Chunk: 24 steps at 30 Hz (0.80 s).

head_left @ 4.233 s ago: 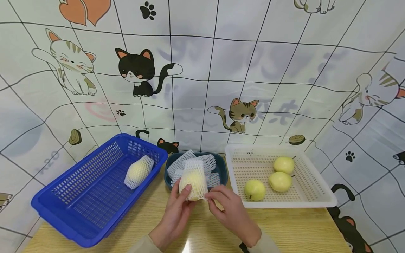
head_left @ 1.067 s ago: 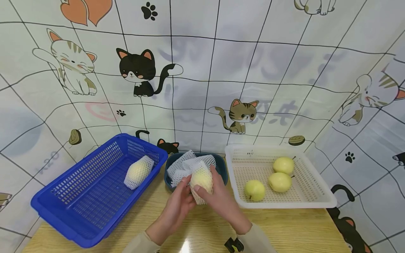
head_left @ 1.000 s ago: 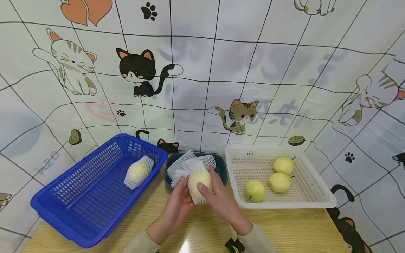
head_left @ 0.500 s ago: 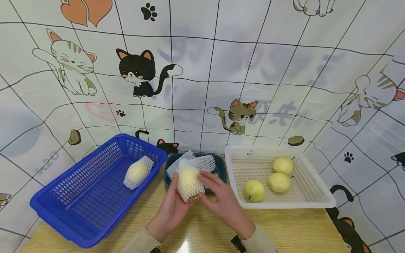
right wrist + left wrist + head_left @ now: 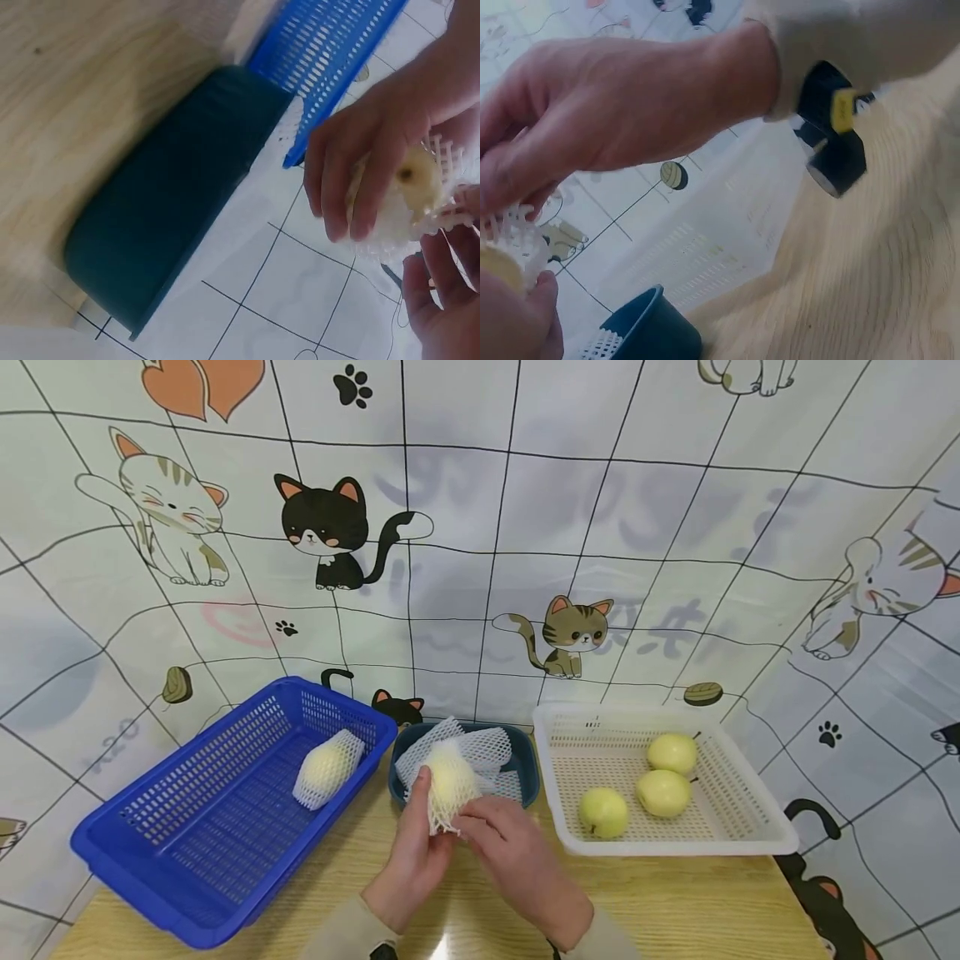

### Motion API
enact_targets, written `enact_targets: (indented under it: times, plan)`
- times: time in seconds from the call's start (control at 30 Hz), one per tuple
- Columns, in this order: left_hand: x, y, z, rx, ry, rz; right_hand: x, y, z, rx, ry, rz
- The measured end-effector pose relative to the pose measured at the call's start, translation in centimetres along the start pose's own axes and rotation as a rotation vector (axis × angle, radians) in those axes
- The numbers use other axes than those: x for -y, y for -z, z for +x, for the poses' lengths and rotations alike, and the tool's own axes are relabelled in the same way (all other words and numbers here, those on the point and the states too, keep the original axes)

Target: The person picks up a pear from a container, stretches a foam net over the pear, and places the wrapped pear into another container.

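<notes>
My left hand (image 5: 411,853) holds a pale yellow pear (image 5: 452,779) in a white foam net (image 5: 442,817), above the front of a teal tub. My right hand (image 5: 517,852) pinches the net's lower edge beside the fruit. In the right wrist view the pear's brown-spotted end (image 5: 417,178) shows through the net's open end, with left fingers (image 5: 371,180) curled round it. More foam nets (image 5: 483,747) lie in the teal tub (image 5: 531,777). Several fingertips are hidden behind fruit and net.
A blue basket (image 5: 161,831) at left contains one netted pear (image 5: 328,768). At right, a white basket (image 5: 750,802) contains three bare pears (image 5: 663,793). A cat-print sheet (image 5: 465,527) hangs behind the wooden table (image 5: 637,902).
The netted pear was turned between both hands, then moved slightly left into the left hand. My right hand has shifted from the fruit's side to the net's lower edge. Baskets stay put.
</notes>
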<state>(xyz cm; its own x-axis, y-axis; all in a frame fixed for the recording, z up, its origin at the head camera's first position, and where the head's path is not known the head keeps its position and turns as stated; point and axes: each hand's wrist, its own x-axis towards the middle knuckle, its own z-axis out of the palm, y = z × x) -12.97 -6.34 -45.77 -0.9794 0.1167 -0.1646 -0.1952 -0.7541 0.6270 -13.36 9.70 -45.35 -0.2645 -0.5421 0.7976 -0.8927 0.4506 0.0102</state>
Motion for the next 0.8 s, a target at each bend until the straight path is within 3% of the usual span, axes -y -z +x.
enact_targets:
  times: [0.1,0.17,0.4,0.47,0.6,0.7,0.8]
  plan:
    - [0.2,0.0,-0.1,0.014,-0.019,0.075,0.1,-0.1,-0.3,0.026,-0.037,0.025]
    - [0.3,0.1,-0.2,0.03,-0.036,0.127,0.0,0.0,-0.5,0.038,-0.116,0.105]
    - [0.8,0.9,0.0,0.067,-0.138,0.297,-0.4,0.8,-0.4,-0.055,-0.575,0.507]
    - [0.9,1.0,0.0,0.058,-0.179,0.393,-0.4,0.9,0.0,-0.033,-0.726,0.596]
    - [1.1,1.2,0.1,0.007,-0.29,0.684,-0.4,0.9,0.6,0.069,-0.941,0.794]
    - [1.2,1.3,0.1,0.008,-0.354,0.819,-0.3,1.0,0.7,0.126,-1.015,0.85]
    - [1.1,1.4,-0.1,0.026,-0.381,0.836,-0.2,1.1,0.6,0.156,-1.044,0.821]
